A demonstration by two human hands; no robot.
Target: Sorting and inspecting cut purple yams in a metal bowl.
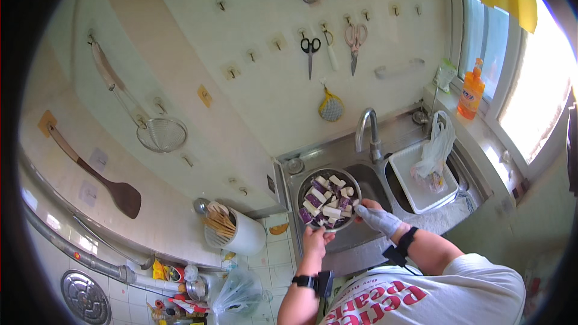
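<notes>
A round metal bowl (359,183) full of cut chunks of a purple-skinned, white-fleshed vegetable (331,201), possibly eggplant, is held over the left basin of the stainless steel sink (377,230). My left hand (316,240) grips the bowl's near rim, fingers at its edge. On the bowl's right side, my right hand (377,219) grips the rim; a pale grey glove or wrap covers much of that hand. What lies beneath the bowl is hidden. The curved chrome faucet (374,133) rises behind the basin, to the right of the bowl.
A white plastic tray (406,180) with a plastic bag (435,144) sits across the right basin. An orange soap bottle (471,92) stands on the windowsill. Left of the sink is a white chopstick holder (246,232). Scissors (310,54) and a strainer (161,135) hang on the wall.
</notes>
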